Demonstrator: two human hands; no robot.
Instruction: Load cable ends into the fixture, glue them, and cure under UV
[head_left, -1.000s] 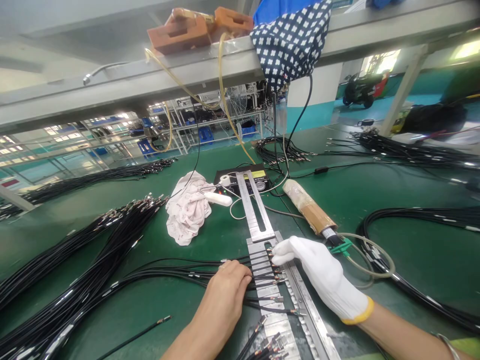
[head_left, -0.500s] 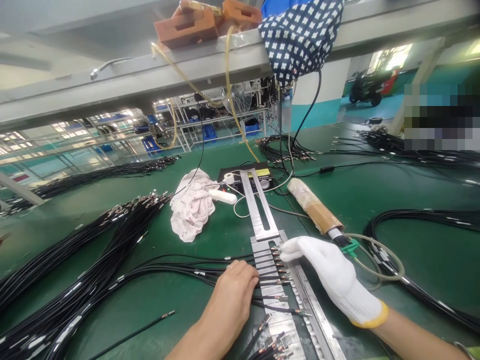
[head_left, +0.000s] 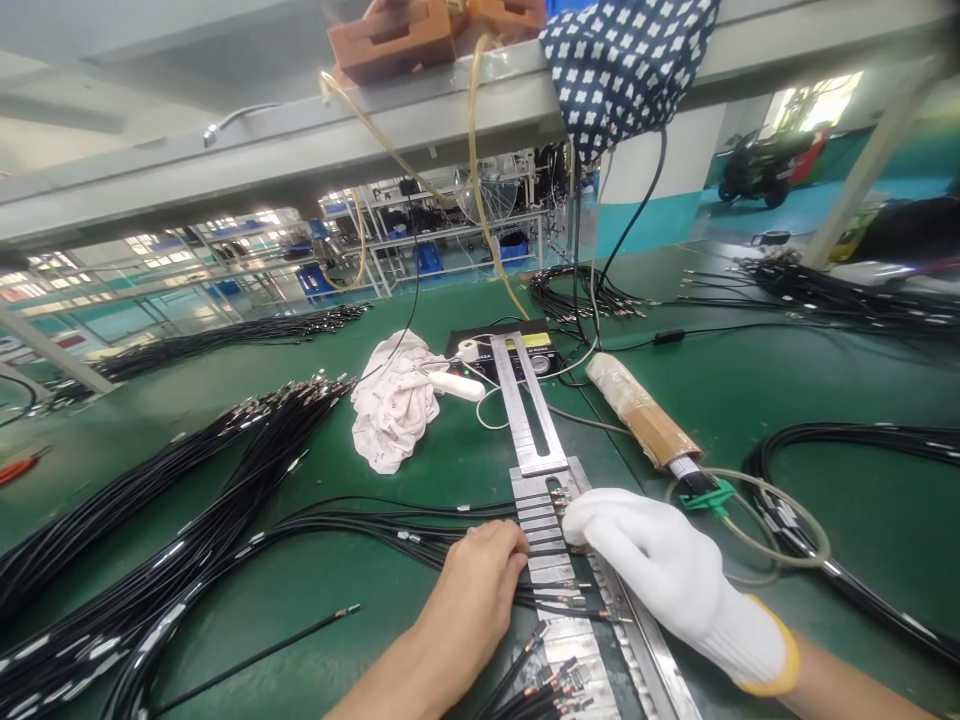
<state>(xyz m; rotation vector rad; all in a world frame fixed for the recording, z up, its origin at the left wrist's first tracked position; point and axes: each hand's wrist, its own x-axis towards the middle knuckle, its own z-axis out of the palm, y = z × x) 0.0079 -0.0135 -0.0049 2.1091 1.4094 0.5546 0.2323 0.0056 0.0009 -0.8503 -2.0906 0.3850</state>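
Two hands (head_left: 482, 588) (head_left: 658, 565) at one fixture (head_left: 571, 642)

The right hand (head_left: 656, 560) hides tips of black cables (head_left: 345, 524), and the left forearm (head_left: 420, 670) is cut off below.

Bright out here: a window (head_left: 834, 100) glares white far beyond the right hand (head_left: 652, 570), glints flash off the metal plate (head_left: 562, 642) beside it, and past that hand the outermost edges smear, stretched and soft.
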